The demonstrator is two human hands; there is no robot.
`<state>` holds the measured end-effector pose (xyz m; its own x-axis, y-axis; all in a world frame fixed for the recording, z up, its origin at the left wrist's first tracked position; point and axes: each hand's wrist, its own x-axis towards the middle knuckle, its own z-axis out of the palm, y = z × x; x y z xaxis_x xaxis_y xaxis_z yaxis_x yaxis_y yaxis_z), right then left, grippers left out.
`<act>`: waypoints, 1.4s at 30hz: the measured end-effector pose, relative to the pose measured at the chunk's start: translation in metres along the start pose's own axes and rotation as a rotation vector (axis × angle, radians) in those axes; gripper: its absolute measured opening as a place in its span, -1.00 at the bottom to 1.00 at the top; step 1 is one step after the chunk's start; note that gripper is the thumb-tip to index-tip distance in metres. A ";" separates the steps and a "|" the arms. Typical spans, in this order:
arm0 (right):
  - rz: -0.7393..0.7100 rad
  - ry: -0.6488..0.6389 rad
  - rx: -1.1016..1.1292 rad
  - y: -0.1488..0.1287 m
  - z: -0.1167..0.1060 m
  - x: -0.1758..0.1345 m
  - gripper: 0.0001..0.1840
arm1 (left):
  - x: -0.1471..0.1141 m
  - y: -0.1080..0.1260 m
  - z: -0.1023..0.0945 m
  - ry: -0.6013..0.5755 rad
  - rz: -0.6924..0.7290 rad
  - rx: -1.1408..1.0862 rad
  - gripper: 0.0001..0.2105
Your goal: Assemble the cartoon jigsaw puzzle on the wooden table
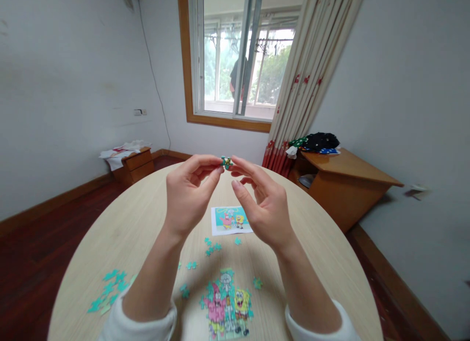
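Both my hands are raised over the far half of the round table, level with its back edge. My left hand (191, 191) pinches a small teal puzzle piece (227, 162) with a yellowish mark between thumb and fingertips. The index fingertip of my right hand (266, 201) meets the piece's right side, while its thumb stays apart from the fingers. Below them lies a printed reference picture (230, 220) of cartoon figures, its right edge hidden by my right hand. Nearer me is a partly joined puzzle (227, 306) showing a pink, a pale and a yellow figure.
Loose teal pieces (110, 289) are heaped at the left of the wooden table (323, 262). Other pieces (213, 246) lie scattered around the joined section. A wooden cabinet (341, 164) with cloths stands right; a person (237, 76) is beyond the window.
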<state>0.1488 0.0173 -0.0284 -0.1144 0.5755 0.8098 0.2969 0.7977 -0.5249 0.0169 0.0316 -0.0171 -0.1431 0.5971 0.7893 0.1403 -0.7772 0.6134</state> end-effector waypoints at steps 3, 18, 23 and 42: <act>0.017 0.025 0.018 0.001 0.001 0.000 -0.59 | 0.000 0.001 0.000 -0.012 0.008 -0.002 -0.92; 0.058 0.105 -0.034 -0.005 -0.007 0.004 -0.85 | 0.000 0.009 -0.005 -0.224 0.026 0.016 -0.96; 0.072 0.107 -0.061 -0.007 -0.008 0.003 -0.86 | 0.000 0.009 -0.006 -0.216 0.022 0.036 -0.95; 0.033 0.081 -0.154 -0.006 -0.009 0.004 -0.88 | 0.001 0.008 -0.010 -0.273 0.008 0.106 -0.90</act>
<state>0.1553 0.0132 -0.0201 -0.0274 0.5794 0.8146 0.4415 0.7381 -0.5101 0.0082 0.0240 -0.0116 0.1251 0.6332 0.7638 0.2438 -0.7659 0.5949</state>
